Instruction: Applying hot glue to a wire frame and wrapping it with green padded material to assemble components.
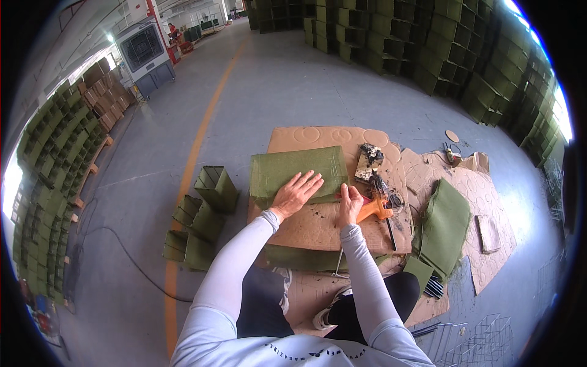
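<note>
A green fabric piece [269, 168], box-like in outline with pale lines across it, lies on the cardboard-topped work surface in front of me. My left hand [296, 194] rests on its near part, fingers stretched out flat. By its right near corner, my right hand [350, 205] is closed, with the thumb side up. Slivers of red show on either side of that hand, but what it holds is hidden. Just to its right lies an orange glue gun [377, 208], its front part dark and dirty.
Cardboard [293, 229] covers the work surface, and a stained block [367, 164] sits at its far right. Green open boxes [217, 188] stand left on the floor. Folded green fabric [445, 223] and wire frames [483, 339] lie right. Stacked green boxes [391, 37] line the back.
</note>
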`<state>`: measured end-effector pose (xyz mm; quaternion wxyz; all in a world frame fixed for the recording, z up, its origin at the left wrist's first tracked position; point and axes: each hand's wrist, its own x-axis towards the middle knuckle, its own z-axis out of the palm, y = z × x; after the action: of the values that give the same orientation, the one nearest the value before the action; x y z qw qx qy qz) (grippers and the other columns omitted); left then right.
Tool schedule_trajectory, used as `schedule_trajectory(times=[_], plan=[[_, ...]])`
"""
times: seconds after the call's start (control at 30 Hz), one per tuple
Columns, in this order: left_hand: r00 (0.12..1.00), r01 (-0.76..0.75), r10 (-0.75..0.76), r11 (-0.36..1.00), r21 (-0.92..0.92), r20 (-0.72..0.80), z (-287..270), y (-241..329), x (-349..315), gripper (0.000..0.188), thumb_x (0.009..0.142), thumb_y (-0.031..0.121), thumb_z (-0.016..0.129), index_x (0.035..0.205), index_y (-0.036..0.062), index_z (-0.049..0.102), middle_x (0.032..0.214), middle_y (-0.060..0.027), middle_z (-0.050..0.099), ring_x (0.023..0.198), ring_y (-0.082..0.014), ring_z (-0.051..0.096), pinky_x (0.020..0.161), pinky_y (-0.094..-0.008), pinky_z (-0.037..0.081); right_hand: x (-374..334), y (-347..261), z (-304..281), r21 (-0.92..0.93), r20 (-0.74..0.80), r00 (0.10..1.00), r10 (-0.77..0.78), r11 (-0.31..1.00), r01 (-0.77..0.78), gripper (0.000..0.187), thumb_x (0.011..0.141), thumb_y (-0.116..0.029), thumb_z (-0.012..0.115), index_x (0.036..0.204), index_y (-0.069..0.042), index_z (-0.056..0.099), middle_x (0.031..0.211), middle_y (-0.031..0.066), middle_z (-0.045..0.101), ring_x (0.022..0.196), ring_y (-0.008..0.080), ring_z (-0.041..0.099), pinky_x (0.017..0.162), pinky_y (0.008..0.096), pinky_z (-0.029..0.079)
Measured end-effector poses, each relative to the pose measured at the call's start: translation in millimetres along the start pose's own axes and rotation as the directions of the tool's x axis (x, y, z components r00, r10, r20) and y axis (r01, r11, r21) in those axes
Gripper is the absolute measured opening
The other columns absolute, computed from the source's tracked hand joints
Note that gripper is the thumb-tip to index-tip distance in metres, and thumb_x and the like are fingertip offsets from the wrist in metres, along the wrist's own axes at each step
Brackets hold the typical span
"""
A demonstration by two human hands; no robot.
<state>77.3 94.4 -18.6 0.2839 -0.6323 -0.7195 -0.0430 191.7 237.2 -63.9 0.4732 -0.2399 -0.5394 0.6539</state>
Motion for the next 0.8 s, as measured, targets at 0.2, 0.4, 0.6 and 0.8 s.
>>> schedule_trajectory(times=[0.2, 0.4, 0.6, 0.8], plan=[[0.985, -0.043, 0.023, 0.993, -0.112, -0.173, -2, 0, -4, 0.042, 0.079, 0.008, 0.056, 0.121, 0.0046, 0.053, 0.12, -0.0058, 0.053, 0.11, -0.0209, 0.05, 0.097, -0.0331, 0.043, 0, 3, -3, -0.035, 0.04, 0.999, -0.019, 0.999, 0.02, 0.023, 0.09, -0.016, 0.059, 0.078, 0.003, 0.061, 0.065, 0.0018, 0.06, 0.058, 0.008, 0.054, 0.055, 0.0231, 0.043], [0.976, -0.057, 0.006, 0.972, -0.229, -0.217, -7, 3, 4, 0.034, 0.073, 0.003, 0.058, 0.106, 0.0012, 0.061, 0.096, -0.0055, 0.055, 0.092, -0.0198, 0.053, 0.083, -0.0323, 0.047, 7, 15, -7, -0.156, 0.015, 0.998, -0.058, 0.986, 0.06, 0.022, 0.089, -0.016, 0.06, 0.077, 0.003, 0.061, 0.063, 0.003, 0.06, 0.059, 0.0073, 0.053, 0.056, 0.0237, 0.042], [0.974, -0.078, 0.036, 0.98, -0.185, -0.224, -12, 5, 5, 0.027, 0.072, 0.004, 0.059, 0.099, 0.0014, 0.061, 0.09, -0.0046, 0.054, 0.087, -0.019, 0.053, 0.078, -0.0306, 0.047, 8, 21, -8, -0.166, 0.004, 0.997, -0.072, 0.983, 0.072, 0.025, 0.088, -0.019, 0.061, 0.075, 0.002, 0.059, 0.061, 0.0032, 0.059, 0.059, 0.0075, 0.052, 0.056, 0.0242, 0.042], [0.981, -0.067, 0.043, 0.99, -0.121, -0.191, -14, 7, 4, 0.022, 0.073, 0.007, 0.059, 0.094, 0.0017, 0.06, 0.087, -0.0046, 0.053, 0.086, -0.0189, 0.052, 0.077, -0.0294, 0.046, 4, 6, -5, -0.246, 0.0, 0.999, -0.051, 0.968, 0.049, 0.026, 0.088, -0.021, 0.062, 0.076, 0.002, 0.06, 0.061, 0.0049, 0.059, 0.059, 0.0092, 0.053, 0.057, 0.0256, 0.043]])
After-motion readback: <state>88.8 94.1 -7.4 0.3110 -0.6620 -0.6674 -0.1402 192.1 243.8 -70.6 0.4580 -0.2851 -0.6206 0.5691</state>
